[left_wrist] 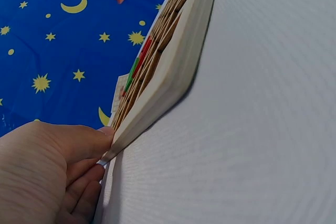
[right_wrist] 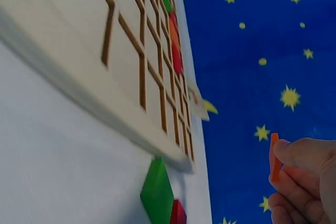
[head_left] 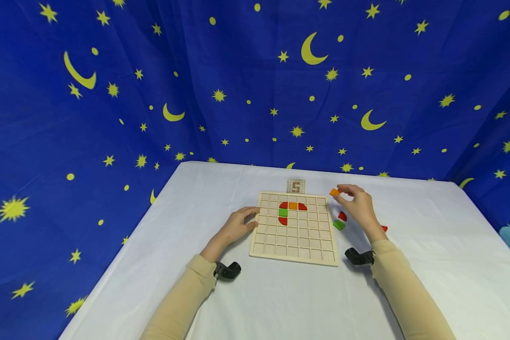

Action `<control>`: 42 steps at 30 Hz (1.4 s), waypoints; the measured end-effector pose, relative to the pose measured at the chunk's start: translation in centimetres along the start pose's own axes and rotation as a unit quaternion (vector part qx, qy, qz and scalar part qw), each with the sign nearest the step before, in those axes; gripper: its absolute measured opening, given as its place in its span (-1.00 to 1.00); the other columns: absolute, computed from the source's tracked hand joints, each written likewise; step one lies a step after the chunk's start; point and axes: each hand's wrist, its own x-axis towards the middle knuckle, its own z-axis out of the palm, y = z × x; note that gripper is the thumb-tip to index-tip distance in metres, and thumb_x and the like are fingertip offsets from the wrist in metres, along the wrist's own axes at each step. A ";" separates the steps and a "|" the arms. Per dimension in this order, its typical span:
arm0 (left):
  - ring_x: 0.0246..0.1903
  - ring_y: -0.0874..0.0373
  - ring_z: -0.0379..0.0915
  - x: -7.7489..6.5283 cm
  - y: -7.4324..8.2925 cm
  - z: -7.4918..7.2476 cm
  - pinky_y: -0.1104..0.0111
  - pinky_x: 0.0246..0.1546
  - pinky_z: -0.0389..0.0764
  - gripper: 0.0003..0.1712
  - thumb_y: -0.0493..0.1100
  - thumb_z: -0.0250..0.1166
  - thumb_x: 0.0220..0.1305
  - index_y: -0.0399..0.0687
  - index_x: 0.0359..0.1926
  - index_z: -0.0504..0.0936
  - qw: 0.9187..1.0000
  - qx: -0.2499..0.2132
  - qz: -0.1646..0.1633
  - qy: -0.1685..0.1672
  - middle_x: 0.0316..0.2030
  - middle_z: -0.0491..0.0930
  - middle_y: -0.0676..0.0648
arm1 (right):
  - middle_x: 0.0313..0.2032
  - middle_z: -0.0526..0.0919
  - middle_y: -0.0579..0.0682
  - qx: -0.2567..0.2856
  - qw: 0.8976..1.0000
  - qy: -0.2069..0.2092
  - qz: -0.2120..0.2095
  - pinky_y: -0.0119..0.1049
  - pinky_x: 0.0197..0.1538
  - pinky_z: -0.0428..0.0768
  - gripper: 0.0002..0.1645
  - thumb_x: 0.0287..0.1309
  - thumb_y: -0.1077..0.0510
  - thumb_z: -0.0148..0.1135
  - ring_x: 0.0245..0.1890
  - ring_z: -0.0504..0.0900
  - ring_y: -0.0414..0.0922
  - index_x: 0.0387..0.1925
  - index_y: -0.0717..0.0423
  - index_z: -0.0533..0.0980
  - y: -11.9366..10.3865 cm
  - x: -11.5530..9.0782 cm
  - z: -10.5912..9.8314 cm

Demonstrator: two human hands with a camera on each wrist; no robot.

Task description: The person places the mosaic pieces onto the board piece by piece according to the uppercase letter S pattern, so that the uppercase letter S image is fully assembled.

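Tile (right_wrist: 274, 168) shows edge-on, long axis running up-down in right wrist view; right hand (head_left: 358, 206) pinches it, left hand (head_left: 237, 224) grips board's (head_left: 293, 260) left edge.

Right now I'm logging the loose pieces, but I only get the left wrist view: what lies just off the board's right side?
Observer: A green piece and a rounded red piece lie close together on the white cloth.
Operator: Anything farther right?
Observer: Yes, another red piece, partly hidden behind the right hand, at its wrist.
Operator: And any orange on the board?
Observer: Yes, one orange square sits in the grid between two red pieces.
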 end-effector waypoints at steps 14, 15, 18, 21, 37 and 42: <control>0.15 -0.03 0.37 -0.1 0.0 0.0 0.19 0.22 0.33 -0.51 -0.31 0.28 0.21 -0.27 0.18 0.48 1.000 0.003 0.002 -0.002 0.13 0.47 -0.18 | -0.11 0.62 0.20 0.043 0.997 -0.052 -0.043 0.10 0.03 0.48 -0.58 0.11 0.21 0.34 -0.05 0.51 0.15 0.02 0.26 0.54 -3.2 -1.8 2.5; 0.16 -0.04 0.36 -0.1 0.0 0.0 0.18 0.23 0.33 -0.51 -0.31 0.28 0.21 -0.27 0.18 0.48 1.000 0.003 0.004 -0.002 0.13 0.47 -0.18 | -0.11 0.63 0.19 0.045 0.996 -0.055 -0.046 0.10 0.03 0.48 -0.58 0.11 0.22 0.34 -0.06 0.51 0.15 0.02 0.26 0.55 -3.3 -1.9 2.7; 0.16 -0.03 0.36 -0.1 0.0 0.0 0.19 0.23 0.33 -0.51 -0.30 0.28 0.22 -0.27 0.19 0.48 1.000 0.004 0.005 -0.003 0.14 0.47 -0.17 | -0.11 0.63 0.15 0.055 0.995 -0.069 -0.051 0.08 0.00 0.50 -0.59 0.10 0.22 0.34 -0.05 0.51 0.12 0.01 0.24 0.56 -3.8 -2.2 3.2; 0.15 -0.04 0.37 0.0 -0.1 0.0 0.18 0.22 0.34 -0.51 -0.29 0.28 0.22 -0.27 0.18 0.48 1.000 0.004 0.008 -0.001 0.14 0.47 -0.18 | -0.09 0.62 0.12 0.065 0.992 -0.087 -0.063 0.09 -0.02 0.52 -0.60 0.11 0.22 0.33 -0.03 0.51 0.10 0.01 0.23 0.56 -4.1 -2.4 3.7; 0.16 -0.04 0.36 -0.1 0.1 -0.1 0.19 0.22 0.34 -0.51 -0.30 0.28 0.22 -0.27 0.18 0.48 1.000 0.006 -0.001 -0.001 0.14 0.46 -0.18 | -0.14 0.65 0.04 0.090 0.980 -0.126 -0.127 0.03 0.00 0.55 -0.67 0.07 0.24 0.36 -0.07 0.58 0.04 -0.09 0.24 0.61 -4.4 -3.2 6.0; 0.16 -0.03 0.36 0.0 0.0 0.0 0.21 0.21 0.35 -0.50 -0.28 0.28 0.23 -0.27 0.19 0.47 1.000 0.006 -0.005 -0.005 0.15 0.46 -0.18 | -0.16 0.65 -0.01 0.086 0.979 -0.139 -0.119 -0.06 -0.03 0.59 -0.69 0.08 0.22 0.36 -0.14 0.61 -0.02 -0.10 0.18 0.62 -4.0 -3.3 6.6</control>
